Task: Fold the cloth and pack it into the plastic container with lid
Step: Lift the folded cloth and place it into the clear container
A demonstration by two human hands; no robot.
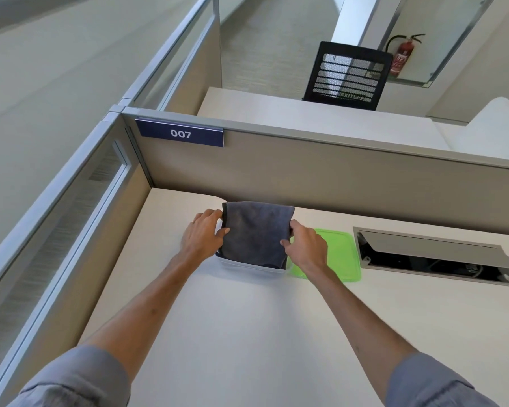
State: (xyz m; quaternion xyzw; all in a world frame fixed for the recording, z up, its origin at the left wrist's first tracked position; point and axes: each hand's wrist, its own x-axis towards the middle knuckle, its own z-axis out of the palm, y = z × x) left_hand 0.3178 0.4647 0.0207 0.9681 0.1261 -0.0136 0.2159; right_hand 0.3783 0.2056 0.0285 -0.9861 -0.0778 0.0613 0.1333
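A folded dark grey cloth (256, 232) stands upright with its lower part inside a clear plastic container (252, 267) on the white desk. My left hand (204, 235) grips the cloth's left edge between thumb and fingers. My right hand (304, 245) pinches its right edge. The upper half of the cloth sticks up above the container's rim. The green lid (341, 254) lies flat on the desk just right of the container, partly hidden by my right hand.
An open cable hatch (435, 255) with a raised flap is set into the desk at the right. Beige partition walls (321, 174) close the desk at the back and left, with a "007" sign (180, 133). A black mesh chair (347, 76) stands beyond.
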